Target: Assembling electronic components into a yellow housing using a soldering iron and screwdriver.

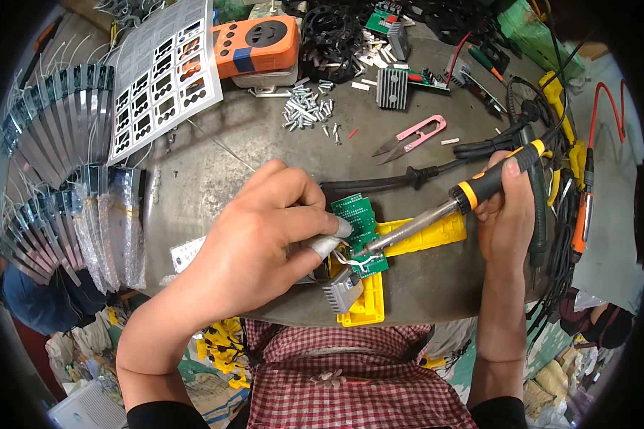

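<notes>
On the yellow plastic jig (415, 239), left hand (265, 229) fingers pinch the small green circuit board (358, 225); right hand (508, 214) grips the orange-handled soldering iron (472, 193) (tip at board). Best kept steady, briefly.

Bare tabletop (215, 179) open from ten to twelve o'clock of the green circuit board (358, 222), hemmed by a screw pile (306, 111) and pink snips (411, 136) at twelve, black cables (436, 168) at two, bagged metal strips (107, 222) at nine.
</notes>
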Demonstrator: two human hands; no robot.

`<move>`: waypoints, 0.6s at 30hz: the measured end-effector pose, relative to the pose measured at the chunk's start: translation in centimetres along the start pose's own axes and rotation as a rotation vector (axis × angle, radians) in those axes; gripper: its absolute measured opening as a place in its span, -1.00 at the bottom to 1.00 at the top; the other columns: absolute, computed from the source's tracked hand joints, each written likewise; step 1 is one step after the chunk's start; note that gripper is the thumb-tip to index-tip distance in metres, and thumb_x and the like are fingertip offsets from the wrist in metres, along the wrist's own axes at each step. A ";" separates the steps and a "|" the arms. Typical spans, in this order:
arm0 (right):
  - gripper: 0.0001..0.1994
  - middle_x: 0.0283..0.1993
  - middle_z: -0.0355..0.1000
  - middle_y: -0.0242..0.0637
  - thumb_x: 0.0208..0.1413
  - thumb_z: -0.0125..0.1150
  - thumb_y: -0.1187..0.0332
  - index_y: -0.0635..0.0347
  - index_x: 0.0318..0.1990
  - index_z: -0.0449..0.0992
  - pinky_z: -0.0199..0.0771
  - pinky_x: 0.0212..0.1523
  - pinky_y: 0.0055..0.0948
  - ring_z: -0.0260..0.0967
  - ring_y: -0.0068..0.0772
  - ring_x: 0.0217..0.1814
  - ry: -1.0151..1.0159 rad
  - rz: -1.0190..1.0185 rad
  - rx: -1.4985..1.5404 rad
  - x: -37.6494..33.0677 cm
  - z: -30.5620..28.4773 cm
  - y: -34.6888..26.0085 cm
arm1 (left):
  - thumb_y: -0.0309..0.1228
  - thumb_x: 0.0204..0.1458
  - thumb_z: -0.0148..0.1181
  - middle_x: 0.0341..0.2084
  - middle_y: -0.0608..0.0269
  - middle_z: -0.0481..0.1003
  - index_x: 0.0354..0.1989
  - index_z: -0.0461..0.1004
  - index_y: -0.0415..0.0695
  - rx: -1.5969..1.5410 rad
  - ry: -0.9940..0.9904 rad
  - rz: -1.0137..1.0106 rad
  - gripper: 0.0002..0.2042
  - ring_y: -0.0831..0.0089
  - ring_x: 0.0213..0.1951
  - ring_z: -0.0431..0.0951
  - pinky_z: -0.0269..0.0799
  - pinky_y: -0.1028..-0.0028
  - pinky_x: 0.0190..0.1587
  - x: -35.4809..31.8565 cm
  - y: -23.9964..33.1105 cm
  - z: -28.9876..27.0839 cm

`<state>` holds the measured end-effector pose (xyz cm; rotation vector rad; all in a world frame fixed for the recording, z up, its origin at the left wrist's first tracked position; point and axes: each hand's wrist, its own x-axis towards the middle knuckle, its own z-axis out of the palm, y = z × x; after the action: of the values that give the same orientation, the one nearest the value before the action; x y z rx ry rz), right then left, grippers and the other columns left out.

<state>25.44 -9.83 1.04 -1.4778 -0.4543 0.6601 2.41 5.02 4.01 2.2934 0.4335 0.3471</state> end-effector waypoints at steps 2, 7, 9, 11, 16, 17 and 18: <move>-0.74 -0.47 0.35 -0.39 0.29 -0.11 0.18 0.20 -0.15 0.33 0.12 -0.56 -0.68 0.18 -0.70 -0.57 -0.004 -0.042 -0.005 -0.2 -0.4 0.4 | -0.63 -0.28 0.33 -0.43 0.28 0.40 -0.36 0.59 -0.15 0.010 0.006 0.001 -0.77 0.32 -0.31 0.39 0.34 0.40 -0.23 0.2 0.2 0.0; -0.75 -0.47 0.35 -0.38 0.29 -0.11 0.20 0.22 -0.13 0.32 0.17 -0.55 -0.67 0.20 -0.69 -0.56 -0.021 -0.077 0.023 -0.5 -0.4 0.2 | -0.62 -0.27 0.33 -0.42 0.25 0.40 -0.40 0.54 -0.19 0.031 0.001 -0.037 -0.80 0.28 -0.28 0.41 0.35 0.37 -0.21 0.3 0.3 -0.1; -0.75 -0.46 0.35 -0.37 0.29 -0.11 0.21 0.23 -0.13 0.32 0.18 -0.55 -0.67 0.21 -0.68 -0.56 -0.036 -0.085 0.010 -0.5 -0.4 0.1 | -0.62 -0.27 0.33 -0.42 0.25 0.41 -0.40 0.54 -0.19 0.035 -0.013 -0.036 -0.80 0.27 -0.28 0.41 0.35 0.37 -0.21 0.3 0.3 -0.1; -0.75 -0.46 0.35 -0.34 0.28 -0.12 0.23 0.26 -0.12 0.31 0.21 -0.53 -0.65 0.22 -0.66 -0.56 -0.064 -0.113 -0.010 -0.4 -0.6 -0.1 | -0.61 -0.27 0.33 -0.42 0.25 0.41 -0.40 0.53 -0.19 0.039 -0.023 -0.038 -0.81 0.27 -0.28 0.41 0.35 0.37 -0.21 0.3 0.3 -0.2; -0.74 -0.44 0.35 -0.28 0.26 -0.13 0.26 0.30 -0.10 0.28 0.26 -0.51 -0.64 0.23 -0.63 -0.55 -0.096 -0.098 0.001 -0.4 -1.1 -0.2 | -0.60 -0.27 0.31 -0.42 0.25 0.40 -0.40 0.54 -0.17 0.064 -0.043 -0.031 -0.80 0.25 -0.28 0.40 0.35 0.35 -0.22 0.7 0.6 -0.2; -0.74 -0.43 0.35 -0.27 0.25 -0.13 0.27 0.31 -0.10 0.27 0.28 -0.50 -0.63 0.23 -0.62 -0.55 -0.101 -0.095 0.011 -0.4 -1.1 -0.1 | -0.60 -0.27 0.31 -0.42 0.25 0.40 -0.40 0.54 -0.17 0.063 -0.043 -0.032 -0.80 0.25 -0.28 0.40 0.35 0.35 -0.22 0.7 0.5 -0.1; -0.74 -0.43 0.35 -0.27 0.25 -0.13 0.27 0.31 -0.10 0.27 0.28 -0.50 -0.63 0.23 -0.62 -0.55 -0.102 -0.094 0.010 -0.4 -1.1 -0.1 | -0.60 -0.27 0.31 -0.42 0.25 0.40 -0.40 0.54 -0.17 0.063 -0.051 -0.028 -0.81 0.25 -0.28 0.40 0.35 0.34 -0.22 0.8 0.5 -0.1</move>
<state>25.90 -10.94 1.14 -1.4086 -0.5951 0.6645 3.22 5.02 4.54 2.3492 0.4556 0.2639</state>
